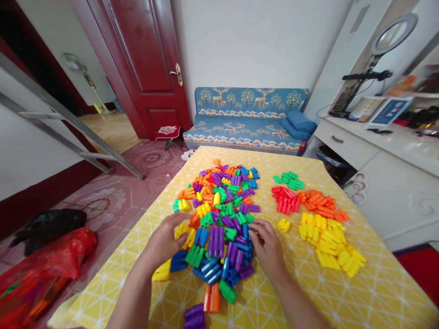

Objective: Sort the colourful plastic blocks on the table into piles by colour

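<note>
A mixed heap of plastic tube-shaped toy blocks [216, 242], in purple, green, blue, orange, yellow and red, lies between my hands and stretches toward the far edge. My left hand [166, 244] is at the heap's left side, thumb and fingers apart around yellow blocks [181, 230]; whether it touches them I cannot tell. On the right side of the heap, my right hand [268, 249] has loosely bent, parted fingers beside blue blocks [245, 249]. Sorted piles lie farther right: green blocks [291, 180], red blocks [285, 199], orange blocks [318, 204] and yellow blocks [329, 242].
A yellow patterned cloth covers the table [291, 297]. Beyond it stands a blue sofa [240, 125]. To the right is a white desk [384, 155] with a ring light [394, 34]. A metal ladder [68, 123] and a red plastic bag [51, 269] are on the left.
</note>
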{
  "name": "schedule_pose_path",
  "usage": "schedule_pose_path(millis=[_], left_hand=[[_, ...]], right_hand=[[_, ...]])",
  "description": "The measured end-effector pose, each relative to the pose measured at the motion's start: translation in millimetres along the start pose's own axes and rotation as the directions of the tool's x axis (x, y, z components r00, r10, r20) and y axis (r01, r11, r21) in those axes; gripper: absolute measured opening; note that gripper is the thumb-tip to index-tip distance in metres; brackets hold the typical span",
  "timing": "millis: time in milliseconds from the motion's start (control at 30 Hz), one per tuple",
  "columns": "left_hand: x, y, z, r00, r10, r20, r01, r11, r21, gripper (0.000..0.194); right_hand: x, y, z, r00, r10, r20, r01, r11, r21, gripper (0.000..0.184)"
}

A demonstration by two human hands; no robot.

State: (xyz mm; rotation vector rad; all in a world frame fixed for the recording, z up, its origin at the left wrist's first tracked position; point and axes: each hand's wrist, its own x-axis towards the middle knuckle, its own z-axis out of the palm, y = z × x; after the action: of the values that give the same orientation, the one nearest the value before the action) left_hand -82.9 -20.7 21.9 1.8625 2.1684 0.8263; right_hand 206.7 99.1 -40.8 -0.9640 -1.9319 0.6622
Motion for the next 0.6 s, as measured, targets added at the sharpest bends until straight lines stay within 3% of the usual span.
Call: schedule_pose_path(millis=[67,167,333,433,533,600], left_hand=[[-9,-14,-1.2,0.992,0.000,0.126,-0.003,1.000,0.021,0.047],[-14,-19,9.8,0.990,0.013,0.141,-0.023,0.997,0.074,0.051],[-6,-10,33.7,0.999,-0.025,-0.026,0.028,0.991,0.128,0.047],[-2,-10,38.6,0.993,-0.027,-0.114,0.032,0.998,0.045,0.039],[3,-7,39.0,0.956,-0.124,-0.267,0.097,0.989,-0.113,0.026],[11,-1,39.8,0.917,-0.217,-0.336,0.144,0.963,-0.229,0.029]], right_hand=[[1,-2,-1,1.000,0.013,0.006,-0.013,1.000,0.016,0.021],[1,-4,0,1.000,0.023,0.012,-0.024,0.999,0.032,0.020],[0,-4,-1,0.999,0.039,0.022,-0.040,0.998,0.040,0.020],[0,-3,-1,0.999,0.042,0.031,-0.043,0.998,0.039,0.021],[0,-2,-1,0.998,0.045,0.032,-0.047,0.998,0.042,0.021],[0,-2,0,0.998,0.045,0.034,-0.047,0.998,0.046,0.022]])
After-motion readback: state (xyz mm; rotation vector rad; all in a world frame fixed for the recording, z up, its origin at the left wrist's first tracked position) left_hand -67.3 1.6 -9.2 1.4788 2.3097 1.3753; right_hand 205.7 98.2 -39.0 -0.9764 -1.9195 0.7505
